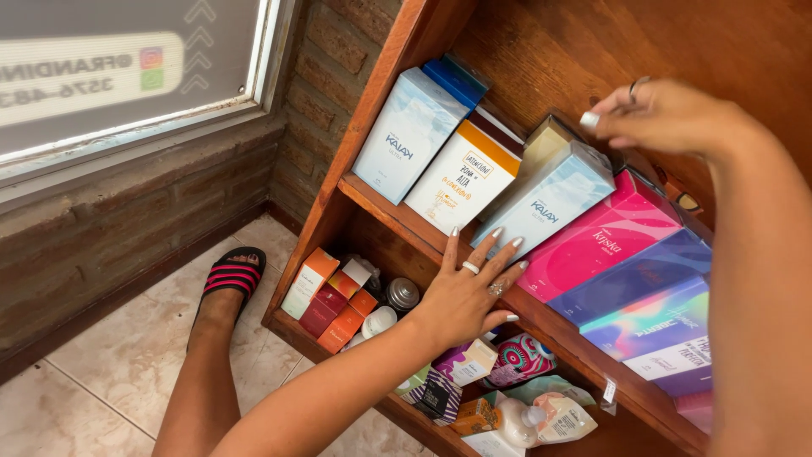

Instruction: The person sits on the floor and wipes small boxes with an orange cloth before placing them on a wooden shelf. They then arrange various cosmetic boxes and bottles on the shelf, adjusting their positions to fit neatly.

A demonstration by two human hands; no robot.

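On the shelf [397, 222], left hand [474, 292] rests spread flat; pale blue box [554, 196] lies at 1 o'clock, leaning. Right hand [655, 114], pinched empty, hovers above it.

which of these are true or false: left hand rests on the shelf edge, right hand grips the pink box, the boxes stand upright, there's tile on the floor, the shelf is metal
1. The left hand rests on the front edge of the wooden shelf. True.
2. The right hand grips the pink box. False: it is up above the pale blue box, fingertips pinched, apart from the pink one.
3. The boxes stand upright. False: they lean in a tilted row.
4. The floor is tiled. True.
5. The shelf is metal. False: it is wood.
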